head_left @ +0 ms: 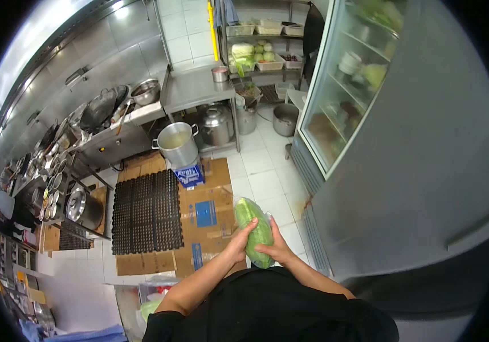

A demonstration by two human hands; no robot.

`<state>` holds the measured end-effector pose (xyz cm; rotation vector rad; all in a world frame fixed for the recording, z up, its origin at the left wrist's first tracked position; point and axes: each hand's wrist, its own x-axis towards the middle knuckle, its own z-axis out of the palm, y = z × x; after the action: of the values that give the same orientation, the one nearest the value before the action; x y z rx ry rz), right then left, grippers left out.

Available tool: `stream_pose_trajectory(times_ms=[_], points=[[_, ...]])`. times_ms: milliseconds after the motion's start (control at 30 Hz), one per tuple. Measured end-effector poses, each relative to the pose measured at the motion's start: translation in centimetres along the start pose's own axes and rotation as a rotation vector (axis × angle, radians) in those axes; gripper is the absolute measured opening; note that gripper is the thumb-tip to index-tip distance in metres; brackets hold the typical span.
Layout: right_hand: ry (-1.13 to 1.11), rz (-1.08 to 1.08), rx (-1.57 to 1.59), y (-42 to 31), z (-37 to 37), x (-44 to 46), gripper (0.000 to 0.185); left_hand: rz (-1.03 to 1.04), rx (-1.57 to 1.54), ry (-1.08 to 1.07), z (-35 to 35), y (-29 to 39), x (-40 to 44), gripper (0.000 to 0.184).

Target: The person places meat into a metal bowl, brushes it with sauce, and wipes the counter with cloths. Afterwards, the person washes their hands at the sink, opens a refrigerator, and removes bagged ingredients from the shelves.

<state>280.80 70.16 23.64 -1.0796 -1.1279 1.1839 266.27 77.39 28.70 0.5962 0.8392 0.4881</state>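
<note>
A long, pale green vegetable [254, 232] with a ridged surface is wrapped in clear plastic in front of my body; its exact kind does not show. My left hand [239, 242] grips its left side, the thumb laid over the wrap. From the right, my right hand [277, 246] holds the lower part, thumb across the front and fingers behind. Some loose plastic stands up at the top end. Most of the fingers of both hands are hidden behind the bundle.
A glass-door fridge [347, 85] stands to the right. Ahead, a large pot [179, 149] rests on a blue box [189, 175]. Cardboard [216, 199] and a black rubber mat [146, 214] cover the floor. Vegetable shelves [264, 39] are at the back. A person [4, 202] stands far left.
</note>
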Motion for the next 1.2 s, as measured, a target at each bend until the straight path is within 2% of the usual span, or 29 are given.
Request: stream_pose_trajectory(times_ms=[33, 67, 100, 133, 167, 233, 267, 300, 367, 433, 500, 533, 567, 633, 700, 733, 800, 867, 967, 1033, 1100, 1167, 1200], points=[[-0.01, -0.009, -0.001, -0.8, -0.6, 2.3, 0.118, -0.007, 0.114, 0.039, 0.3, 1.4, 1.1, 0.082], [-0.003, 0.186, 0.022, -1.6, -1.3, 4.6, 0.109, 0.004, 0.113, 0.043, -0.2, 2.6, 2.7, 0.082], [0.005, 0.379, 0.042, -2.3, -1.8, 6.9, 0.1, -0.053, 0.277, 0.108, -1.3, 3.7, 4.9, 0.081], [0.011, 0.384, 0.104, -1.4, -3.2, 9.1, 0.082, -0.112, 0.439, 0.174, -2.3, 5.0, 6.9, 0.079], [0.006, 0.384, 0.102, -0.5, -4.8, 11.0, 0.082, -0.11, 0.435, 0.176, -3.5, 6.2, 8.6, 0.079], [-0.024, 0.548, 0.122, 0.1, -8.2, 13.9, 0.075, -0.285, 0.636, 0.168, -5.6, 8.5, 11.1, 0.077], [-0.043, 0.537, 0.004, 2.7, -10.4, 15.2, 0.074, -0.297, 0.596, 0.206, -5.5, 9.8, 11.6, 0.066], [-0.029, 0.54, 0.002, 3.9, -12.4, 15.9, 0.074, -0.302, 0.599, 0.194, -5.9, 10.4, 12.7, 0.066], [-0.099, 0.702, -0.447, 6.2, -16.5, 16.6, 0.083, -0.15, 0.669, 0.148, -6.5, 11.1, 15.2, 0.057], [-0.119, 0.863, -1.008, 11.3, -20.8, 14.9, 0.071, -0.142, 0.725, 0.07, -6.1, 13.6, 18.1, 0.058], [-0.57, 1.113, -1.257, 10.2, -22.3, 13.3, 0.055, -0.108, 0.831, -0.02, -6.0, 15.4, 21.8, 0.056], [-0.44, 1.04, -0.517, 23.1, -30.1, 6.1, 0.049, -0.066, 0.862, -0.063, -6.3, 16.0, 24.6, 0.054], [-0.516, 1.196, -0.691, 22.3, -32.2, 3.8, 0.054, -0.079, 0.874, -0.09, -6.1, 16.8, 26.4, 0.054], [-0.27, 1.255, -0.786, 10.9, -27.5, 0.9, 0.064, -0.005, 0.91, -0.174, -4.5, 19.9, 30.7, 0.052], [-0.261, 1.292, -1.206, 22.7, -30.7, -8.7, 0.073, 0.015, 0.959, -0.258, -1.6, 23.8, 33.9, 0.051], [-0.101, 1.44, -0.987, 19.4, -27.9, -8.3, 0.072, 0.081, 1.033, -0.306, -0.3, 25.0, 36.3, 0.052], [0.213, 1.527, -0.732, 16.0, -22.3, -5.9, 0.071, 0.221, 1.171, -0.439, 3.6, 26.9, 40.9, 0.051], [0.469, 1.499, -0.574, 16.1, -18.2, -3.8, 0.07, 0.394, 1.301, -0.585, 9.7, 28.6, 44.2, 0.048], [0.751, 1.432, -0.414, 16.6, -12.9, -0.4, 0.067, 0.686, 1.507, -0.873, 21.7, 32.7, 43.4, 0.044], [0.867, 1.4, -0.33, 17.5, -10.3, 1.3, 0.066, 1.139, 1.467, -1.151, 28.9, 34.1, 42.9, 0.043], [0.938, 1.396, -0.27, 18.3, -8.5, 2.0, 0.065, 1.465, 1.473, -1.315, 36.7, 35.8, 41.1, 0.04], [0.987, 1.412, -0.217, 19.3, -7.3, 2.2, 0.063, 1.894, 1.322, -1.339, 44.0, 36.8, 39.9, 0.036], [1.003, 1.422, -0.193, 19.7, -6.9, 2.1, 0.063, 2.083, 1.33, -1.274, 47.6, 37.2, 39.1, 0.036]])
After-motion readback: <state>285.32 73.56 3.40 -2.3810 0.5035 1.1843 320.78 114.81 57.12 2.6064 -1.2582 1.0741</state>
